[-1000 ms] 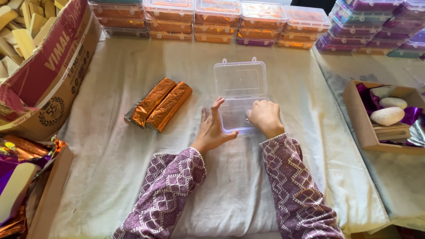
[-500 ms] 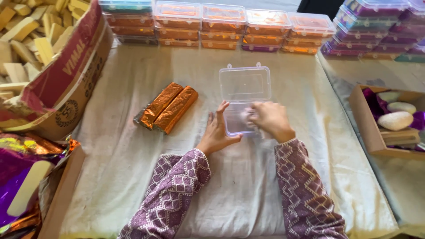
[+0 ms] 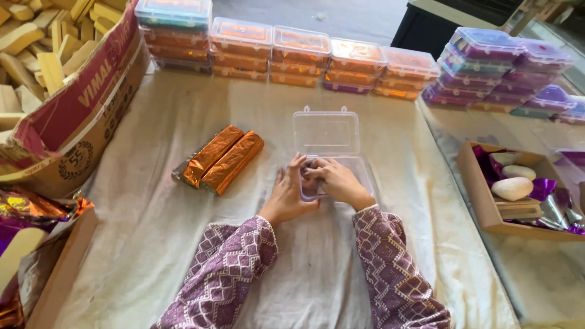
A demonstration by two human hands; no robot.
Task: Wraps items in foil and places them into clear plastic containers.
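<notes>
Your left hand steadies and your right hand presses inside the clear plastic hinged box, lid up, apparently empty; neither hand grips anything. The two copper-foil wrapped bars lie beside it, not yet packed.

left hand flat | right hand curled (fingertips meeting)

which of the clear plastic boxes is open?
The empty clear box at mid-table under both hands, left hand and right hand, its lid raised. The stacked boxes along the far edge are all closed and filled.
</notes>
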